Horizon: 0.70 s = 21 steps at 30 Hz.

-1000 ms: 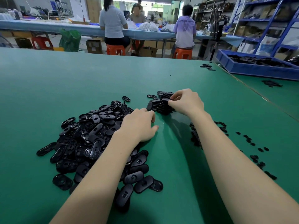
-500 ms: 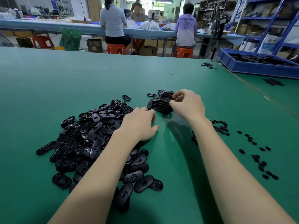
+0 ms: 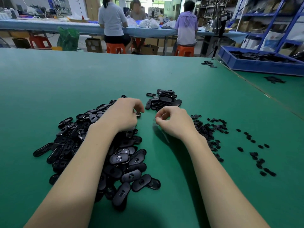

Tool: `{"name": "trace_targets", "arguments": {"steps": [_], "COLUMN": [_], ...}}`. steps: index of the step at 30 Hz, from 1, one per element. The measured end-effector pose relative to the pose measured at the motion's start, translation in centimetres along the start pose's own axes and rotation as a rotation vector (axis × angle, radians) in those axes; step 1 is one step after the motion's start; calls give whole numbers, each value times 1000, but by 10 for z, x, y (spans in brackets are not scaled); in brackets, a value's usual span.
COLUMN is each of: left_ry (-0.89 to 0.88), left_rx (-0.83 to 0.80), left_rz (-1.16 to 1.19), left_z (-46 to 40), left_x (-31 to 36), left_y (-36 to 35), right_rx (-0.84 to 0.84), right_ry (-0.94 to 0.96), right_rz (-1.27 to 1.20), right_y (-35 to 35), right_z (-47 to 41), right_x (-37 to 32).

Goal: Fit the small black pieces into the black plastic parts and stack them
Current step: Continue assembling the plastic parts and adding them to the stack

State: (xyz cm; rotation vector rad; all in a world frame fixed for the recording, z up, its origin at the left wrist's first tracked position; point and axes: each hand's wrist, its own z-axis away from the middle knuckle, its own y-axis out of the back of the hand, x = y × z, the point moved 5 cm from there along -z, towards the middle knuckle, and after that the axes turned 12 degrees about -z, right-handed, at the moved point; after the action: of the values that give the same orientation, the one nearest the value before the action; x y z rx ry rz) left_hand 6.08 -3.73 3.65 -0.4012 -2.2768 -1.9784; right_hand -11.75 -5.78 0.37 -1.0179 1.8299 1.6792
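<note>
A big heap of black oval plastic parts (image 3: 92,145) lies at the left on the green table (image 3: 115,76). My left hand (image 3: 121,114) rests on the heap's far right edge, its fingertips curled on one oval part (image 3: 137,114). Beyond both hands stands a rough stack of fitted parts (image 3: 164,100). My right hand (image 3: 174,122) hovers just in front of that stack, apart from it, thumb and forefinger pinched with nothing visible between them. Small black pieces (image 3: 209,129) lie to its right, partly hidden by the wrist.
More small pieces (image 3: 256,155) are scattered further right. A blue tray (image 3: 263,65) of black parts sits at the far right beyond a seam in the table. A few loose parts (image 3: 209,63) lie near the far edge. Several people sit at another bench behind.
My right hand has let go of the stack and pulled back toward me. My left hand has shifted forward and right onto the heap's far edge.
</note>
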Motion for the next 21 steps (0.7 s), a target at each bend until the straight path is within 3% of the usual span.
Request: {"name": "trace_targets", "arguments": {"steps": [13, 21], "left_ry": [40, 58], "left_rx": [-82, 61], "left_rz": [-364, -293], "left_z": [-2, 0], "left_x": [-10, -3], "left_y": [-23, -17], "right_rx": [-54, -67], "right_ry": [-5, -1], "right_rz": [-22, -36], "right_y": [-6, -6], "right_z": [-3, -2], "right_x": [3, 2]}}
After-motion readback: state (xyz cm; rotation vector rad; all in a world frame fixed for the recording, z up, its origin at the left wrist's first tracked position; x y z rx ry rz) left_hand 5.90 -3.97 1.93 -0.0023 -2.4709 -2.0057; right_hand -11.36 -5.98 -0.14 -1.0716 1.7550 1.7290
